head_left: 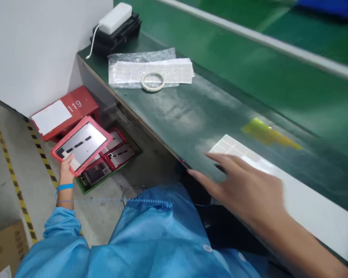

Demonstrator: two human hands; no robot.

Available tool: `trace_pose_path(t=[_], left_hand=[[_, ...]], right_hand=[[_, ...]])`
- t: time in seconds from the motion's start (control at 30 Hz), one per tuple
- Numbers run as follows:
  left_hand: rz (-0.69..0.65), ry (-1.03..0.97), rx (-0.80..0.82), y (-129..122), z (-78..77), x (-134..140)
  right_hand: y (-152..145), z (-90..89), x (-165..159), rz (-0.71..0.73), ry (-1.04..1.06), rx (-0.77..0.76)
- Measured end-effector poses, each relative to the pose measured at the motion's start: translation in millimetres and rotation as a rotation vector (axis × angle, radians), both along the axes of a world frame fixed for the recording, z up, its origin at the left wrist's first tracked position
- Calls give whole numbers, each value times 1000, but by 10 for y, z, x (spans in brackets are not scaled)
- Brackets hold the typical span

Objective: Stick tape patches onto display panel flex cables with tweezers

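My left hand (66,168) grips the lower left corner of a red-framed panel (88,143) with a silvery face and a dark strip along it. The panel is held tilted above a green-edged tray (104,178) on the floor, where several similar red-framed panels (121,155) lie. Over the workbench's near edge, my right hand (243,181) is stretched out, thumb apart from the fingers and slightly blurred. It holds nothing that I can see. Beneath and beside it lies a long white sheet (313,208) with small squares (227,146) at its far end.
On the green bench (174,112) lie a tape roll (153,82), label strips in clear plastic (168,69) and a yellow translucent object (269,133). A white box with a cord (116,17) rests at the back. A red stool marked 119 (81,98) and a cardboard box (5,247) stand on the floor.
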State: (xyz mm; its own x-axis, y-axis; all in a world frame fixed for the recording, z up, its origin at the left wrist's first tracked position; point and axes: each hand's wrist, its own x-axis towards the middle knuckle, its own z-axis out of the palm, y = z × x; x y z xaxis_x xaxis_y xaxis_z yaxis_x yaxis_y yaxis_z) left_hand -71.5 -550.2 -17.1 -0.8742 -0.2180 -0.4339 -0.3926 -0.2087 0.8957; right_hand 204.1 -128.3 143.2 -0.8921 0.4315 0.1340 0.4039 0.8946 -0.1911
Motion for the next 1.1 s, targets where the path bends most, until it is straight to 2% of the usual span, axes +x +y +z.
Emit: trace_pose_path(t=[0.1,0.17,0.23,0.3,0.4,0.5,0.6,0.77,0.87,0.97,1.1], left_hand=[[94,-33,-9,-328,-295,-212],[138,-49,-22,-526,-505,-273],[183,-62,-44,-707,-736,-312],[229,-85,-74,-860,-987,-350],[272,-136,-118,-1024,-1355,-388],[262,-180,-141,-1129,-1629,-341],[226,-212,-166,-1198,-1761,-180],[142,-331,-226,-1190,-1942,41],[99,-408,-280,-1103,-2175,-58],[67,-448,-338,-1027,-2397,-283],[23,-453,-391,-1005,-2520,-594]], right_hand=[[-181,64,-1116,221,-90,15],[-279,1,-1779,336,-103,-35],[-356,-130,-2262,411,-81,-73],[-402,-276,-2534,443,-46,-83],[-424,-372,-2615,383,-81,-30],[-439,-287,-2539,320,-221,80],[-462,-193,-2493,312,-256,154],[-484,-197,-2499,266,-265,196],[-486,-192,-2503,229,-301,165],[-489,-154,-2514,226,-316,154],[-490,-92,-2560,205,-407,146]])
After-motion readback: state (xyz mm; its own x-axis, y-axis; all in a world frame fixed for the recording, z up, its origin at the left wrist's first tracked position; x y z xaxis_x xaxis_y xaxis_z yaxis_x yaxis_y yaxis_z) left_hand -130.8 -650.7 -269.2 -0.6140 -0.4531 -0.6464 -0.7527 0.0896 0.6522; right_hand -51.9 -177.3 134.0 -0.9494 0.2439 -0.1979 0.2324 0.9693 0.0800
